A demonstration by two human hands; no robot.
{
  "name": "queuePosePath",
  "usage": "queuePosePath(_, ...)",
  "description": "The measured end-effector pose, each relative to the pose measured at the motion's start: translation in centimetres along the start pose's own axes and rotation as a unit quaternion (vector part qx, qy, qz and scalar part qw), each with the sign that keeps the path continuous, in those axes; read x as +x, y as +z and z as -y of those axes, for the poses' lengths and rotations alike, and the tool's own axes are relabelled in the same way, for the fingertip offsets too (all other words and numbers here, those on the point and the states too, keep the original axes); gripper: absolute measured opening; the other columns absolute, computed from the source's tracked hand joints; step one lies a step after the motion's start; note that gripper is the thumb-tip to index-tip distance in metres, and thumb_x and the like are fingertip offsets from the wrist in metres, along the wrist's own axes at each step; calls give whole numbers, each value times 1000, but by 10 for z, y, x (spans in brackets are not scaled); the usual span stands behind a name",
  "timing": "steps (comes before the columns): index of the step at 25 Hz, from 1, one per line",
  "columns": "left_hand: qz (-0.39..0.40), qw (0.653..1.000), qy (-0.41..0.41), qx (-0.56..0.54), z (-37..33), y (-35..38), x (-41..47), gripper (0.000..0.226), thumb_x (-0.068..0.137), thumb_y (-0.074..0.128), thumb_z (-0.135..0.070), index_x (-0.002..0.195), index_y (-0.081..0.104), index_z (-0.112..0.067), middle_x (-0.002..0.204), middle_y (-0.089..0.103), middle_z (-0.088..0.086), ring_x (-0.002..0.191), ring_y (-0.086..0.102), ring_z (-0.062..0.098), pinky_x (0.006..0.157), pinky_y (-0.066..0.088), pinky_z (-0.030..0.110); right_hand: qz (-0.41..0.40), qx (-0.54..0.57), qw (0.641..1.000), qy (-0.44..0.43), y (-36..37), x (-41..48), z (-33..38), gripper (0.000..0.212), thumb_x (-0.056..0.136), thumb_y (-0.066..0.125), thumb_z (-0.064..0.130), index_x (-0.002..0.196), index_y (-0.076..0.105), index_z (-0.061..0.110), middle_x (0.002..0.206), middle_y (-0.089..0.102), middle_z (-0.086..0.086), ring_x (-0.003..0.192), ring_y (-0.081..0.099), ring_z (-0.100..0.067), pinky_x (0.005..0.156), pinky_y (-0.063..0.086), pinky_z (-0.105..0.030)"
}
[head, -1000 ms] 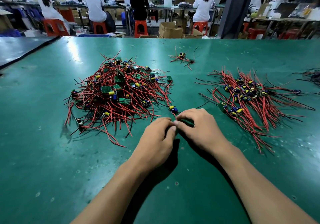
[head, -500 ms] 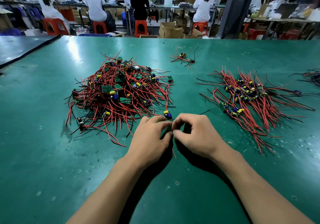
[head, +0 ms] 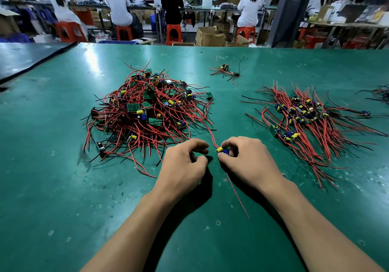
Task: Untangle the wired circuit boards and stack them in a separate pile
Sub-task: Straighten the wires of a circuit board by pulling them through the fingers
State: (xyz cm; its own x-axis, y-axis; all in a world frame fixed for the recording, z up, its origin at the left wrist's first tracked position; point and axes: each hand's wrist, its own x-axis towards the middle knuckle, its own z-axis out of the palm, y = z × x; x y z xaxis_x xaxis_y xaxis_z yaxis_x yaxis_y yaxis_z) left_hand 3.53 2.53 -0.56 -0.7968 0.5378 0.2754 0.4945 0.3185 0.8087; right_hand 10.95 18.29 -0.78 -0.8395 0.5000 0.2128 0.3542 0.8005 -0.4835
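A: Where is the board [head: 222,150]?
B: Just on my side of the tangle [head: 143,113], pinched in my right hand [head: 250,162]. My left hand [head: 183,164] is curled beside it. I cannot tell whether it holds a wire.
A: Hazard?
B: One red lead [head: 211,136] runs into the tangle. A hard pull may drag neighbours or strain the joint.
A: Long axis?
B: Along its leads, from the tangle toward me.

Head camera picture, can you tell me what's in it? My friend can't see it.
A person's right hand pinches a small wired circuit board over a green table, with the left hand curled beside it. A tangled pile of red-wired boards lies to the left, a neater pile to the right.
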Motion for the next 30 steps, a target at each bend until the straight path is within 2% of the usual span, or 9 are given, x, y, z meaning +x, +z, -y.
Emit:
queuePosePath(3, -20, 1000, 4, -15, 0, 0, 0, 13, 88, 67, -17, 96, 75, -19, 83, 74, -10, 71, 63, 1, 71, 48, 12, -55, 144, 988, 4, -1, -3, 5, 13, 81, 75, 30, 93, 76, 24, 71, 64, 9, 65, 58, -2, 65, 45, -18)
queuePosePath(6, -10, 997, -8, -80, -2, -1, 0, 19, 95, 61, -30, 90, 77, -19, 76, 74, -5, 73, 68, 10, 71, 52, 28, -37, 266, 962, -46, 1, -10, 17, 12, 82, 78, 23, 93, 75, 27, 70, 65, 8, 50, 53, 1, 53, 36, -8)
queuePosePath(8, -1, 996, -20, -87, 0, -3, 1, 24, 96, 59, -30, 87, 75, -15, 73, 72, 4, 71, 65, 25, 67, 51, 36, 27, 299, 952, -63, 5, -16, 23, 19, 82, 77, 20, 96, 73, 32, 76, 67, 5, 44, 46, -2, 48, 36, -10)
queuePosePath(11, 4, 984, -56, -168, 1, -8, 1, 19, 97, 58, -19, 90, 75, -13, 77, 74, 7, 69, 63, 17, 68, 51, 31, 60, 337, 939, -40, 5, -16, 23, 21, 87, 75, 21, 106, 69, 30, 76, 69, 5, 40, 46, -8, 44, 39, -17)
queuePosePath(16, 38, 923, -143, -354, -5, -12, 2, 26, 98, 50, -15, 89, 73, -10, 69, 69, 10, 62, 58, 20, 60, 47, 27, 89, 497, 862, 56, -1, -10, 20, 14, 98, 61, 21, 111, 65, 16, 74, 62, -3, 38, 46, -16, 33, 33, -19)
queuePosePath(21, 109, 948, -105, -281, -7, -5, -4, 29, 95, 55, -14, 75, 72, -6, 71, 74, 11, 57, 61, 18, 57, 48, 26, 164, 593, 785, 66, 0, -14, 25, 27, 86, 74, 27, 103, 73, 6, 83, 67, -14, 59, 60, -20, 49, 51, -23)
queuePosePath(23, 128, 948, -102, -273, -6, -4, -4, 25, 96, 55, -15, 81, 73, -5, 73, 75, 11, 61, 65, 20, 60, 49, 26, 148, 580, 796, 83, 3, -13, 24, 25, 84, 76, 26, 97, 74, 5, 81, 59, -21, 59, 53, -20, 51, 50, -24)
queuePosePath(26, 118, 946, -105, -282, -7, -4, -5, 17, 96, 57, -13, 90, 73, -10, 69, 72, 10, 60, 63, 17, 57, 49, 23, 109, 562, 814, 102, 3, -9, 20, 8, 84, 76, 18, 88, 75, 12, 68, 41, -14, 46, 30, -13, 39, 29, -17)
queuePosePath(30, 115, 934, -128, -313, -7, -5, -2, 15, 93, 59, -7, 88, 73, -5, 75, 73, 17, 69, 65, 29, 70, 52, 37, 95, 566, 811, 114, 1, -8, 19, 3, 83, 77, 17, 86, 75, 16, 49, 37, -5, 36, 29, -9, 37, 28, -13)
